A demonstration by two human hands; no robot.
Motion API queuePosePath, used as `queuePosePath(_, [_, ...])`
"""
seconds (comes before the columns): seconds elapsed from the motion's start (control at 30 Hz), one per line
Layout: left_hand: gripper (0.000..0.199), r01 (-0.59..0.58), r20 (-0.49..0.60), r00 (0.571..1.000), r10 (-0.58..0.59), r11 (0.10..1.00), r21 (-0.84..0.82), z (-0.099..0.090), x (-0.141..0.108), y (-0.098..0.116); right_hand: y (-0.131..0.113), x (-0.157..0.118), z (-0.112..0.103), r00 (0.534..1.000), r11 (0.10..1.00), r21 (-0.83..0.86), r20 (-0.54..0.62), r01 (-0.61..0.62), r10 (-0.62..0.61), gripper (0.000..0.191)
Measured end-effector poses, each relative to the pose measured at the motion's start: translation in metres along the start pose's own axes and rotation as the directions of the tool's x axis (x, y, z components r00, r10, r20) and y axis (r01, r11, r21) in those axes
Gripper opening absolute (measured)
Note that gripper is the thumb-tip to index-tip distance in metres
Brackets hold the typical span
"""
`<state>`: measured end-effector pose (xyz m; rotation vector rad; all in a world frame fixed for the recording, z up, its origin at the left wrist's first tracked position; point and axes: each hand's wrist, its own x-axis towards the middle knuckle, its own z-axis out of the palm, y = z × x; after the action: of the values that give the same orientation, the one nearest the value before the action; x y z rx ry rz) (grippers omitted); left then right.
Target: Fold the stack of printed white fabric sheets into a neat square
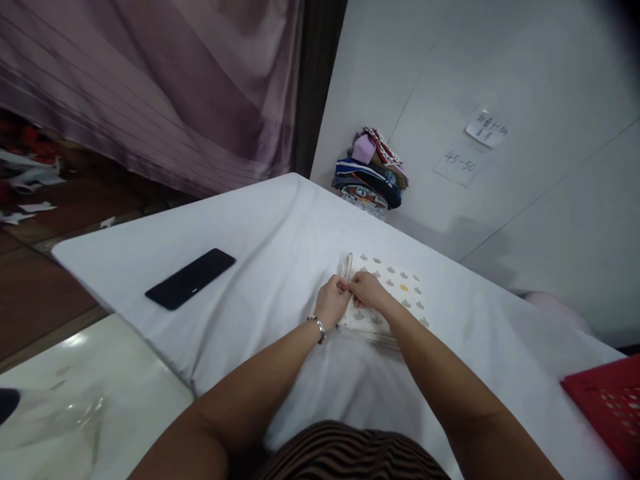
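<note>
A folded white cloth with rows of small grey prints and a yellow one lies on the white-covered table. My left hand, with a silver bracelet at the wrist, is closed on the cloth's left edge. My right hand reaches over the cloth from the right, its fingers pinched on the same edge. The fingertips of both hands meet there. A narrow fold of cloth stands up just beyond them. What lies exactly between the fingertips is too small to tell.
A black phone lies on the table to the left. Folded clothes are stacked at the far edge by the wall. A red basket stands at the right. A pale surface with clear plastic adjoins at lower left.
</note>
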<state>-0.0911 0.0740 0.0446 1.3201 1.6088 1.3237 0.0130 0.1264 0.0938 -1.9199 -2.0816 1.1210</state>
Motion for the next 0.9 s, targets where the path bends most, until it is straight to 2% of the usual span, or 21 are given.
queuePosePath(0.07, [0.007, -0.006, -0.004, 1.0, 0.006, 1.0, -0.023, 0.001, -0.001, -0.001, -0.001, -0.001, 0.001, 0.999, 0.999, 0.03, 0.032, -0.012, 0.011, 0.012])
queuePosePath(0.13, [0.009, 0.04, 0.0, 0.999, -0.04, 0.995, -0.092, 0.001, 0.0, -0.002, -0.001, -0.001, 0.0, 0.998, 0.999, 0.048, 0.05, -0.026, 0.024, 0.016])
queuePosePath(0.2, [0.011, 0.142, 0.053, 0.99, -0.134, 0.971, -0.191, -0.001, 0.002, -0.003, -0.001, -0.001, -0.001, 0.997, 0.996, 0.068, 0.058, -0.049, 0.045, 0.017])
queuePosePath(0.27, [0.011, 0.268, 0.156, 0.96, -0.232, 0.924, -0.273, -0.005, 0.007, -0.003, 0.001, 0.0, -0.001, 0.996, 0.993, 0.105, 0.072, -0.055, 0.048, 0.015])
queuePosePath(0.33, [0.012, 0.338, 0.2, 0.936, -0.29, 0.9, -0.276, -0.01, 0.012, -0.004, 0.004, -0.001, -0.001, 0.997, 0.988, 0.152, 0.072, -0.041, 0.03, 0.011])
queuePosePath(0.4, [0.013, 0.316, 0.142, 0.946, -0.292, 0.928, -0.195, -0.014, 0.016, -0.008, 0.006, -0.002, 0.0, 0.998, 0.982, 0.189, 0.057, -0.016, 0.005, 0.008])
queuePosePath(0.5, [0.012, 0.237, 0.05, 0.97, -0.237, 0.971, -0.002, -0.018, 0.021, -0.013, 0.009, -0.004, -0.001, 0.999, 0.978, 0.208, 0.033, 0.019, -0.027, 0.007])
queuePosePath(0.6, [0.011, 0.199, 0.129, 0.969, -0.213, 0.974, 0.113, -0.018, 0.021, -0.015, 0.009, -0.006, -0.003, 0.999, 0.982, 0.186, 0.017, 0.04, -0.044, 0.007])
queuePosePath(0.67, [0.013, 0.187, 0.162, 0.965, -0.205, 0.975, 0.121, -0.017, 0.019, -0.013, 0.006, -0.007, -0.006, 0.999, 0.984, 0.168, -0.001, 0.053, -0.053, 0.007])
queuePosePath(0.8, [0.008, 0.113, 0.104, 0.987, -0.125, 0.987, 0.111, -0.016, 0.014, -0.007, 0.0, -0.01, -0.01, 0.996, 0.987, 0.138, -0.03, 0.087, -0.083, 0.008])
queuePosePath(0.9, [0.006, 0.094, 0.125, 0.987, -0.1, 0.994, 0.052, -0.014, 0.011, -0.005, -0.003, -0.01, -0.009, 0.997, 0.991, 0.113, -0.02, 0.076, -0.075, 0.008])
